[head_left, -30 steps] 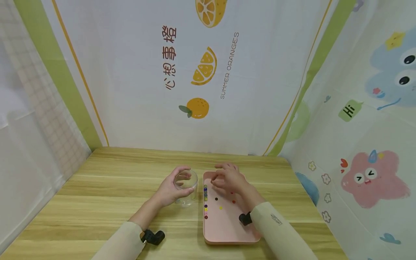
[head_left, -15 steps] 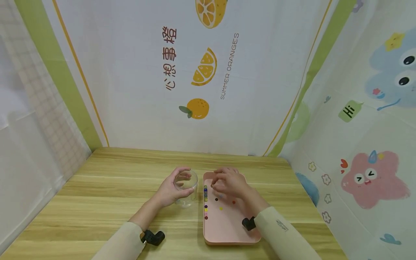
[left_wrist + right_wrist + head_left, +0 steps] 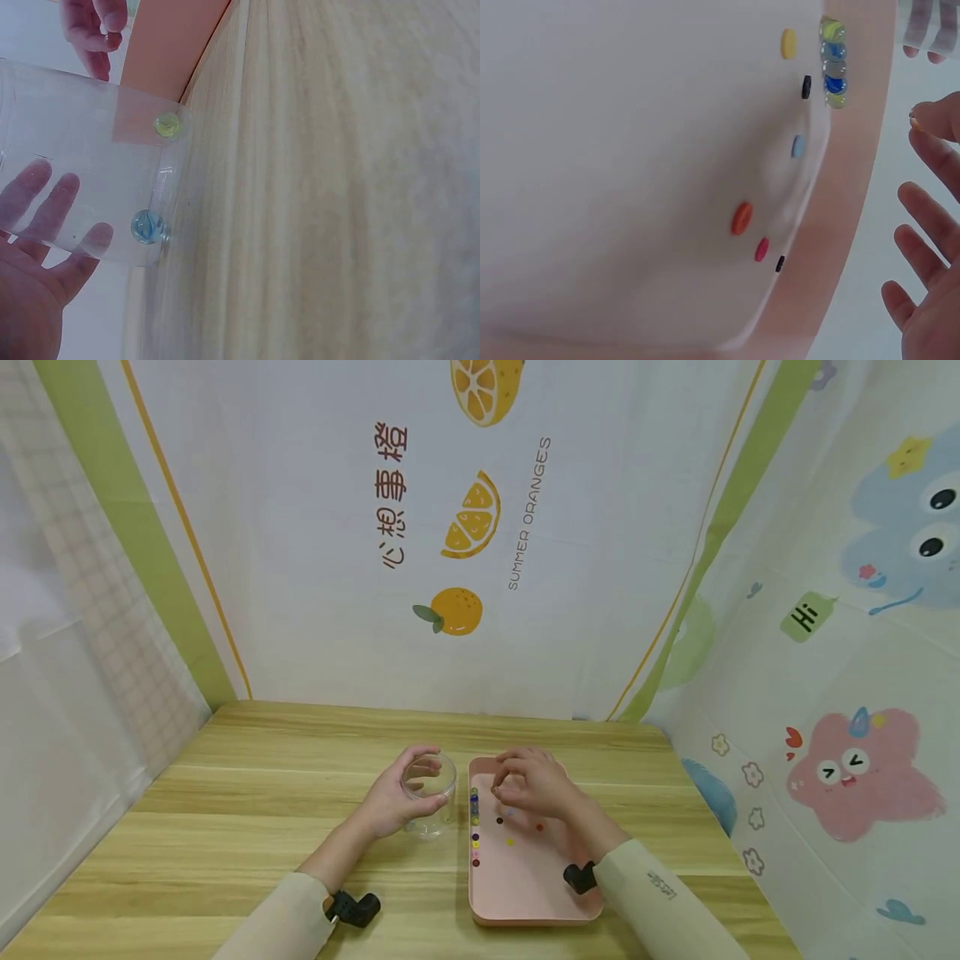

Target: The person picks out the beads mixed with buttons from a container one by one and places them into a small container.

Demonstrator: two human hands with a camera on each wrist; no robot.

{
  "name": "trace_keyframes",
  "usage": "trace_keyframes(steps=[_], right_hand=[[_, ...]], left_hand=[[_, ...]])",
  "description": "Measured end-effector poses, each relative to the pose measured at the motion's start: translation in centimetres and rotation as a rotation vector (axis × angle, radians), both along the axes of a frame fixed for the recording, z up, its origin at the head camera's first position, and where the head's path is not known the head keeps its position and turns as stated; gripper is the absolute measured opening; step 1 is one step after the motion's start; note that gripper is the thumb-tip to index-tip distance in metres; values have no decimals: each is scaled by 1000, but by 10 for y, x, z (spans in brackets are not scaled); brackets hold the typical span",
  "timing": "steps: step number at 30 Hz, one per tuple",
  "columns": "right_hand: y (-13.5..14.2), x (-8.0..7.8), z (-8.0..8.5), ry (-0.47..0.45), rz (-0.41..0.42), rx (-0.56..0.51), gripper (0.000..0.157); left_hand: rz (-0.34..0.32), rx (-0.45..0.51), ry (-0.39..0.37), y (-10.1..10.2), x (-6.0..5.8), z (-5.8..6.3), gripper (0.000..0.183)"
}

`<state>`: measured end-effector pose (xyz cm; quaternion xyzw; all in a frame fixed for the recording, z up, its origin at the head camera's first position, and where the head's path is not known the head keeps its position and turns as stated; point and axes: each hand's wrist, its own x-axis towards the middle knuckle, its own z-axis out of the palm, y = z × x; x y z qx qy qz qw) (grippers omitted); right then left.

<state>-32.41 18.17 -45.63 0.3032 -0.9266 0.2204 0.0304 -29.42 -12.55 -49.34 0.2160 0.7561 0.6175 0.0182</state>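
Note:
My left hand grips a clear, round, open-topped jar that stands on the wooden table. Through its wall in the left wrist view, a yellow-green marble and a blue marble lie at the bottom. Over the far part of the pink tray, my right hand pinches a small glassy orange marble between thumb and forefinger; most of it is hidden by the fingertips. Several marbles line the tray's left wall. Flat coloured buttons, among them a yellow one and an orange-red one, lie scattered on its floor.
More small round pieces, one of them yellow, sit along the tray's left wall nearer me. The wooden table extends left of the jar. A printed white cloth hangs behind it, and another cloth hangs on the right.
My right hand has come slightly nearer to me and a little right, still above the tray with the marble at its fingertips. My left hand and the jar stay in place.

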Motion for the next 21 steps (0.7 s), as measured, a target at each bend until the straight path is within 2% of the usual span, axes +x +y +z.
trace_keyframes(steps=[6, 14, 21], right_hand=[[1, -1, 3, -50, -12, -52, 9], [0, -1, 10, -71, -5, -129, 3], [-6, 0, 18, 16, 13, -169, 4]], left_hand=[[-5, 10, -1, 0, 0, 1, 76], [-4, 9, 3, 0, 1, 2, 77], [-3, 7, 8, 1, 2, 2, 75]])
